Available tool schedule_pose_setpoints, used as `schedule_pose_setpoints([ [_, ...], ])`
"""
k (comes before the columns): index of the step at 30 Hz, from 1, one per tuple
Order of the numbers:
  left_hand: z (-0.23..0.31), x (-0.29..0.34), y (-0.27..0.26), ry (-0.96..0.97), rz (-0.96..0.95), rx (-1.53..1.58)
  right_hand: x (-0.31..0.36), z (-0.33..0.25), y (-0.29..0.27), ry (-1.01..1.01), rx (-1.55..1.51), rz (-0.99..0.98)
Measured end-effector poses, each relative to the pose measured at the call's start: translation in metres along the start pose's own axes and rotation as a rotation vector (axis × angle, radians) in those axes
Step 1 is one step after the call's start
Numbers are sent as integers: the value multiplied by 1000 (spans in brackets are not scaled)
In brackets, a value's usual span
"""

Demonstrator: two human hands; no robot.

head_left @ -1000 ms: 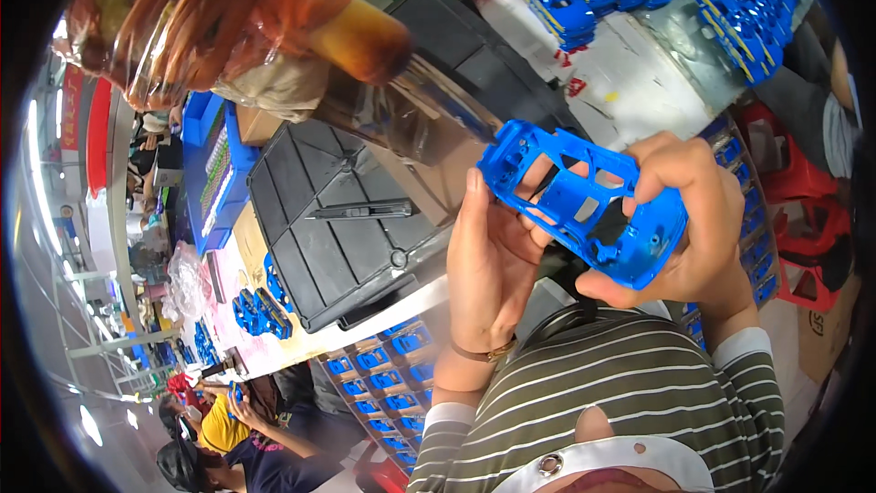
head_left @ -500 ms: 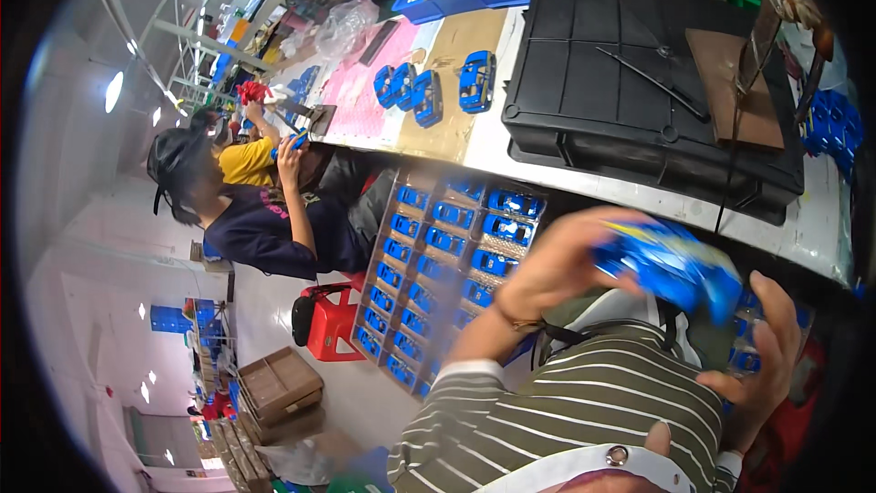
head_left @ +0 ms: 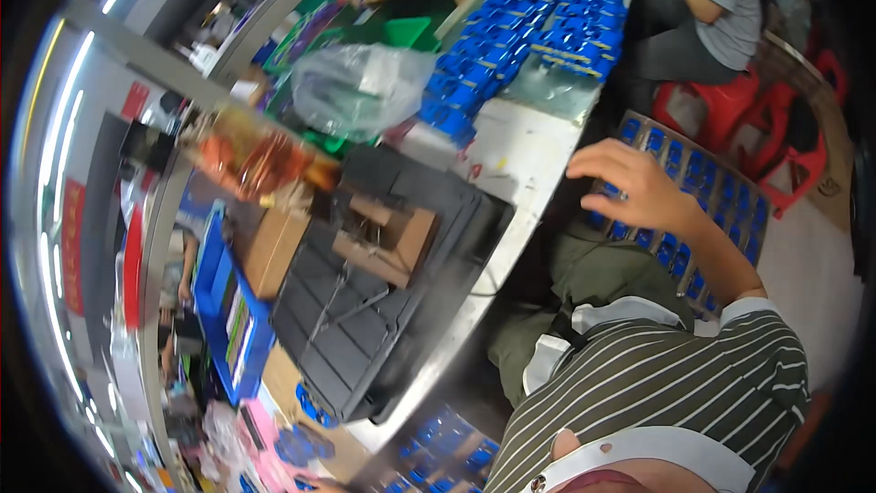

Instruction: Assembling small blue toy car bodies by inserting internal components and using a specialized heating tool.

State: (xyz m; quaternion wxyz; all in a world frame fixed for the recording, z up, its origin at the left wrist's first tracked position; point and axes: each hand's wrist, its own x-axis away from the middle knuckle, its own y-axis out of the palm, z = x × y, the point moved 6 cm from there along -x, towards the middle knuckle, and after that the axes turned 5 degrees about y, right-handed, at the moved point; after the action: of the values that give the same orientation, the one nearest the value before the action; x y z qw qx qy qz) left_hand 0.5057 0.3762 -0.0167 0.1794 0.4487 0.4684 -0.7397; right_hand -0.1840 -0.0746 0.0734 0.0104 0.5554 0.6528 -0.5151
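Observation:
My right hand [head_left: 634, 190] is raised off the white table's near edge, beside a tray of blue toy cars [head_left: 675, 256]. Its fingers are bent and spread from the thumb, and nothing shows between them. My left hand cannot be made out; a sliver of a hand [head_left: 319, 486] at the lower edge cannot be assigned to anyone. Near that sliver lie blurred blue toy cars [head_left: 301, 445], and one more blue toy car [head_left: 315, 404] lies by the black crate.
An upturned black crate [head_left: 310, 310] carries a brown wooden block [head_left: 401, 246] and thin metal tools. Rows of blue car bodies [head_left: 493, 36] fill the far table. A clear plastic bag [head_left: 360, 91], a blue bin [head_left: 214, 274], red stools [head_left: 707, 105] and a seated person [head_left: 721, 9] are around.
The view has swung right, bringing in the far rows of blue cars. The blue toy car that my left hand held is no longer seen in a hand. My right hand has moved outward.

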Motion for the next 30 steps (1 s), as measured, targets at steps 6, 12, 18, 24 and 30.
schedule_pose_setpoints([
  [6,-28,-1,43,-67,-202,345,-11,118,-17,396,266,269],
  [12,141,-5,-88,98,294,230,-55,185,-1,441,630,292],
  [18,352,49,-189,439,178,432,-62,226,9,297,675,271],
  [24,522,133,-174,549,-804,1605,-67,227,8,220,588,277],
  [30,613,175,-166,461,-1422,1851,-65,173,-14,274,34,317],
])
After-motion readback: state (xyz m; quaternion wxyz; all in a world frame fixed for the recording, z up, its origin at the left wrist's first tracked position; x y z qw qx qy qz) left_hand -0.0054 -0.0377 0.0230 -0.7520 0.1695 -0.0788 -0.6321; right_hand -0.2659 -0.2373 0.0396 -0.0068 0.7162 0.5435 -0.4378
